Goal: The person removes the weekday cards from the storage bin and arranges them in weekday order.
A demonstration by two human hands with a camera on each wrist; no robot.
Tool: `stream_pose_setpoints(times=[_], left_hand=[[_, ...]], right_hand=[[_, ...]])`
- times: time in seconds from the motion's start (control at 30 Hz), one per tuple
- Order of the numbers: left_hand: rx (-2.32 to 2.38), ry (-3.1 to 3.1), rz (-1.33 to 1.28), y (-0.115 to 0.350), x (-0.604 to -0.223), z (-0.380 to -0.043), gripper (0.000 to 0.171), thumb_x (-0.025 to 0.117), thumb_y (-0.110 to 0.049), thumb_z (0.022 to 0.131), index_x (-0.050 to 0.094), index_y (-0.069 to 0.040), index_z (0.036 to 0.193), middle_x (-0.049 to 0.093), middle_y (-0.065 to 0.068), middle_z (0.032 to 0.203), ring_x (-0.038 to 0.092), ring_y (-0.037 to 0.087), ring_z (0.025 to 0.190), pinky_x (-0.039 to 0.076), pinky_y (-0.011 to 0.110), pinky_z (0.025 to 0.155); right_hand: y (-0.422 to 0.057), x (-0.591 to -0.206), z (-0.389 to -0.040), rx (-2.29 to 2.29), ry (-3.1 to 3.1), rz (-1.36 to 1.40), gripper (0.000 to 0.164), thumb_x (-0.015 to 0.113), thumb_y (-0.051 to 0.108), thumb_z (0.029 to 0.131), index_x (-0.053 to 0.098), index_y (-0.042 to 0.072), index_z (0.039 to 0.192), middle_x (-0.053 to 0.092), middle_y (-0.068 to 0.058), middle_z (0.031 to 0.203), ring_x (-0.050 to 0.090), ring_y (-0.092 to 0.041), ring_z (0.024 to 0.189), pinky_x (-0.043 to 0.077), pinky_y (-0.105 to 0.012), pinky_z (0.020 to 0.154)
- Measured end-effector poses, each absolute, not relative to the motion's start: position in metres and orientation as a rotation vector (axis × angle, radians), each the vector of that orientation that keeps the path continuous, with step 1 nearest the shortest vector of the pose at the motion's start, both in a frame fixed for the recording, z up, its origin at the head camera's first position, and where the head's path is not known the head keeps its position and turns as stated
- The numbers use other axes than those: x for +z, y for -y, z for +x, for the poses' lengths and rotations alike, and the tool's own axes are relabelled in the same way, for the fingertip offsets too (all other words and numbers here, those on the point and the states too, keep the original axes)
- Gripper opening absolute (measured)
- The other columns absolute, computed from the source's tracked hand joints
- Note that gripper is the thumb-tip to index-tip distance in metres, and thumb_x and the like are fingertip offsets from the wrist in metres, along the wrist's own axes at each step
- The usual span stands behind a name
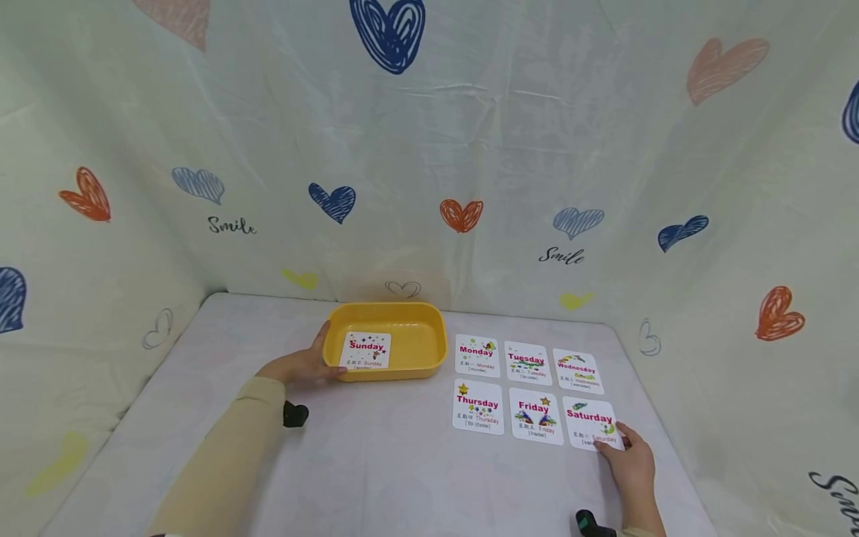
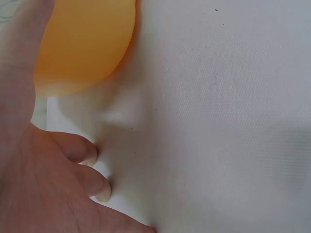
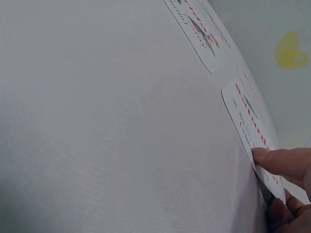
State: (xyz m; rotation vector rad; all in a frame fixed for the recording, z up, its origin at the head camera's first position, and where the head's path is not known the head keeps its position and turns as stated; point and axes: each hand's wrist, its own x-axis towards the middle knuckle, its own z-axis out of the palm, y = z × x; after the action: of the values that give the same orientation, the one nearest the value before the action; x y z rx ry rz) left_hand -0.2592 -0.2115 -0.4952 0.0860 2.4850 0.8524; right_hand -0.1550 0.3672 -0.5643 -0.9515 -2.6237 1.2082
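Note:
My left hand (image 1: pixel 307 364) holds the yellow tray (image 1: pixel 426 369) at its near left corner, thumb along the front and fingers along the left side. Inside the tray a Sunday card (image 1: pixel 365 350) leans toward the left. My right hand (image 1: pixel 631 456) pinches the right edge of the Saturday card (image 1: pixel 587 418). In the right wrist view, the thumb (image 3: pixel 277 161) lies on top of that card and other fingers are under its edge, which is raised off the table. The Friday card (image 1: pixel 536 416) lies just left of it.
Wednesday (image 1: pixel 579 371), Tuesday (image 1: pixel 528 363), Monday (image 1: pixel 477 356) and Thursday (image 1: pixel 478 406) cards lie face up in two rows with Friday and Saturday, right of the tray. A white cloth covers the table (image 1: pixel 403 462). A heart-patterned curtain (image 1: pixel 396 149) stands behind and at both sides.

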Motion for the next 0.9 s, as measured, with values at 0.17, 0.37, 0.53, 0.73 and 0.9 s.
stream_pose_setpoints(times=[0.17,0.37,0.53,0.73,0.9], left_hand=[[0.835,-2.491,0.071,0.21,-0.493,-0.259,0.123,0.067,-0.06,0.083,-0.02,-0.004,0.15,0.017,0.037,0.151,0.03,0.057,0.131,0.023,0.068,0.106],[0.857,-2.473,0.056,0.209,-0.494,-0.259,0.124,0.068,-0.06,0.083,-0.022,-0.006,0.15,0.016,0.035,0.153,0.03,0.056,0.132,0.021,0.068,0.107],[0.895,-2.459,0.069,0.21,-0.494,-0.259,0.124,0.068,-0.058,0.084,-0.024,-0.008,0.15,0.016,0.034,0.153,0.031,0.055,0.132,0.021,0.068,0.107],[0.912,-2.455,0.067,0.211,-0.498,-0.26,0.123,0.068,-0.058,0.084,-0.025,-0.009,0.15,0.016,0.033,0.154,0.03,0.054,0.132,0.021,0.069,0.106],[0.915,-2.463,0.104,0.21,-0.498,-0.258,0.12,0.067,-0.054,0.087,-0.025,-0.006,0.149,0.015,0.035,0.153,0.03,0.055,0.132,0.02,0.068,0.107]], right_hand=[[-0.364,-0.561,-0.155,1.192,2.625,-0.975,0.064,0.072,0.001,0.083,0.041,-0.013,0.138,0.045,-0.029,0.111,0.042,-0.039,0.096,0.042,-0.045,0.076],[-0.364,-0.562,-0.153,1.179,2.614,-0.966,0.064,0.073,0.003,0.083,0.043,-0.013,0.137,0.044,-0.03,0.112,0.042,-0.041,0.098,0.042,-0.047,0.078],[-0.363,-0.568,-0.152,1.167,2.581,-0.95,0.063,0.073,0.005,0.083,0.044,-0.013,0.136,0.043,-0.03,0.115,0.041,-0.042,0.102,0.04,-0.053,0.085],[-0.358,-0.571,-0.151,1.163,2.5,-0.983,0.061,0.072,0.001,0.084,0.045,-0.011,0.137,0.04,-0.031,0.12,0.04,-0.044,0.107,0.038,-0.056,0.092],[-0.35,-0.568,-0.146,1.212,2.404,-1.024,0.06,0.071,0.001,0.085,0.045,-0.01,0.138,0.038,-0.032,0.126,0.039,-0.045,0.11,0.042,-0.05,0.087]])
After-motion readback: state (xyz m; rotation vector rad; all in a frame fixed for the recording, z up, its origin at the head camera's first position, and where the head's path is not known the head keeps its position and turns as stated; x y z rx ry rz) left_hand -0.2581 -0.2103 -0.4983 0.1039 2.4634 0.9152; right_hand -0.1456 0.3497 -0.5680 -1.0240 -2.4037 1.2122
